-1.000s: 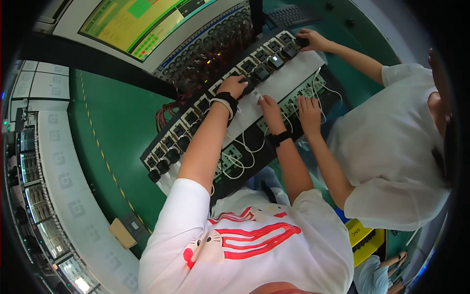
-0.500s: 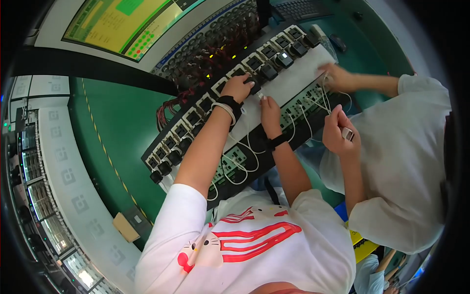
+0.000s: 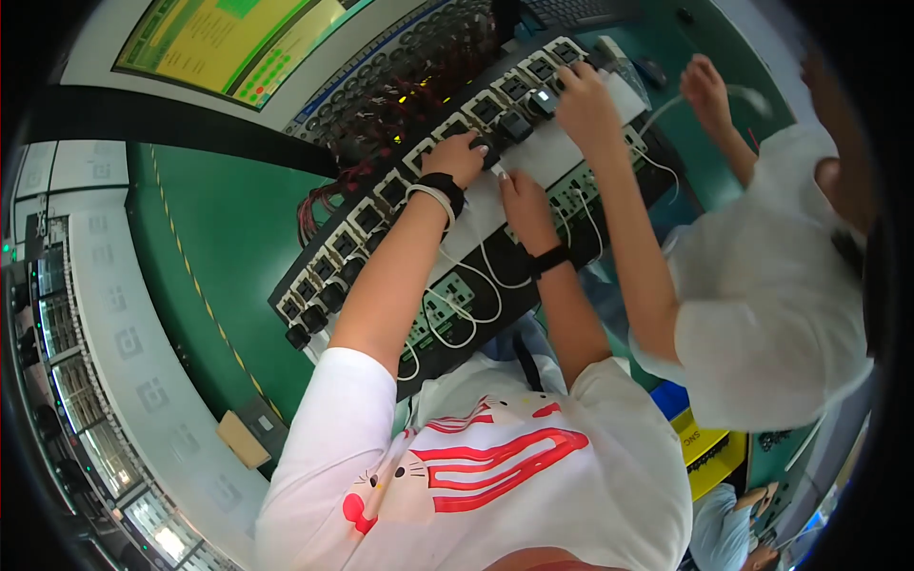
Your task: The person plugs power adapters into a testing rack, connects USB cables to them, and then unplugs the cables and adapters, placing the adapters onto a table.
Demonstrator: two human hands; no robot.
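My left hand is closed on a black power adapter, which sits at the row of sockets. Just to the right, my right hand pinches a white cable plug close against that adapter. Whether the plug is inside the adapter's port is too small to tell. White cables loop below my hands, over green circuit boards along the near side of the black fixture. More black adapters stand in the row on both sides of my left hand.
At my right a co-worker's hand reaches over the far-right sockets; the other hand is raised near a blurred white cable. Behind the fixture are bundled wires and a monitor. A yellow bin stands at lower right.
The co-worker's one hand has moved onto the far-right sockets, and the other has gone up and away to the right. My hands keep nearly the same place at the adapter.
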